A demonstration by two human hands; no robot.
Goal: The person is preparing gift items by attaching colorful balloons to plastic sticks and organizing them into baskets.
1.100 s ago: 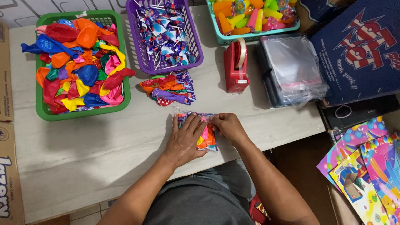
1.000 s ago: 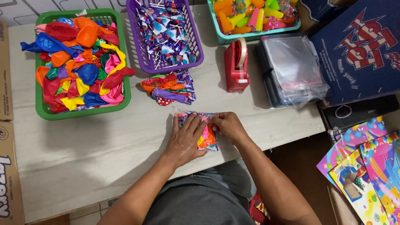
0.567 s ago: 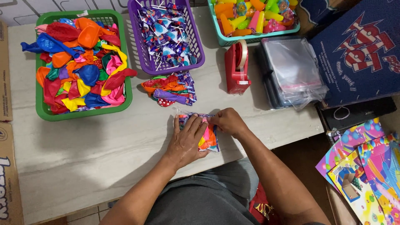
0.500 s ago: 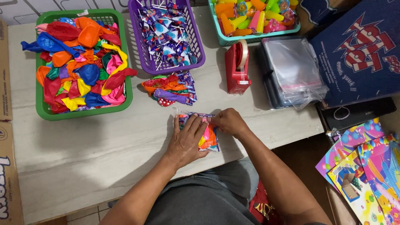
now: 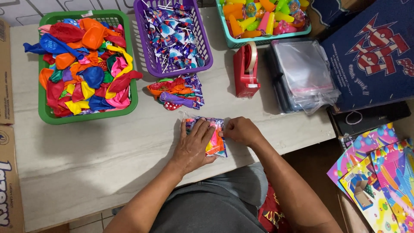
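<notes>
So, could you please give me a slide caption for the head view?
Left hand presses a small filled clear bag on the table; right hand pinches its edge.

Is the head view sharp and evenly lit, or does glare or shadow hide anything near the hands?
Head view: sharp throughout, no motion blur on the left hand or right hand; soft even light, faint shadows beside the green basket; mild glare on the clear bag stack; slight wide-angle bending at the edges.

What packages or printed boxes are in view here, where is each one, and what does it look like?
Small clear packet: table front, under both hands, holding colourful items.
Stack of clear plastic bags: right of the red tape dispenser, rectangular.
Dark blue box: far right, red and white print.
Cardboard boxes: left edge, brown, blue print.
Printed cards: lower right, multicoloured.
</notes>
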